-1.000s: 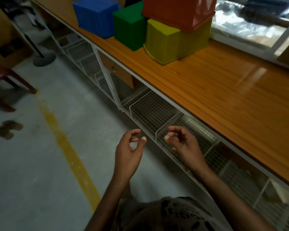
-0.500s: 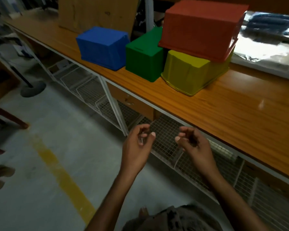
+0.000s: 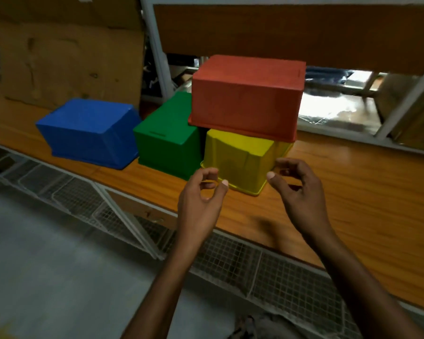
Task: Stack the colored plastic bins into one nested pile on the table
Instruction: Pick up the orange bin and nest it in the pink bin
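Both hands have risen from below the table edge. The left hand (image 3: 201,204) and right hand (image 3: 301,192) now hover empty, fingers curled and apart, just before the yellow bin (image 3: 240,157) (no contact visible). The red bin (image 3: 247,96) sits upside down on it, the green bin (image 3: 168,140) and blue bin (image 3: 91,130) beside, all on the wooden table (image 3: 353,199). The bins loom larger than before. The yellow bin's rear is hidden.

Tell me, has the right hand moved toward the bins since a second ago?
Yes. The right hand has come up from below the table edge and now hovers over the tabletop beside the yellow bin, empty and not touching it.
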Demonstrator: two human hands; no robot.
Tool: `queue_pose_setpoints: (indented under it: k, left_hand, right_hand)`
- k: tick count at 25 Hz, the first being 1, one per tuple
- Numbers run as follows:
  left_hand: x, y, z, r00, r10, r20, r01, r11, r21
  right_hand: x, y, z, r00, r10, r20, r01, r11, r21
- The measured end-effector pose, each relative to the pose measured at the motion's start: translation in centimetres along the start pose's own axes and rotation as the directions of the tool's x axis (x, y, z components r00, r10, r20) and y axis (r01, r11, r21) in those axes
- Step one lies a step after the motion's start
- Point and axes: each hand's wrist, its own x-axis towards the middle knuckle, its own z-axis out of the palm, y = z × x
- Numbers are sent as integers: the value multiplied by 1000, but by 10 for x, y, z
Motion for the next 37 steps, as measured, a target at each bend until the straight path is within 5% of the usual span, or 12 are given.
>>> queue_pose_setpoints:
  k: [9,16,20,23,27,30,37]
  left_hand:
    - [139,26,31,992,126,14,-126,992,-9]
    - [190,43,61,990,96,99,-86,992,-96]
    - [188,53,79,992,18,124,-2,992,-123]
    - [181,55,96,981,6,195,19,992,-127]
    - [179,60,107,969,-21,248,49,993,-105]
    - [182,63,106,971,-24,238,58,989,-135]
    - [215,81,60,993,64,99,-23,928,-372]
  right_hand:
    - [128,-9,7,963,-197,-182,145,953,-265]
    - [243,-53,17,912,-407,-41,273,680,-681]
    - [313,-65,24,984,-135,112,172,602,-780]
    - [344,-54,21,961,148,233,108,577,-810]
    - [354,-42,15,954,187,234,13,756,-655]
    - [346,-42,2,958,217,186,-138,922,-362]
    - [296,-67,-32,988,29,150,-48,991,126]
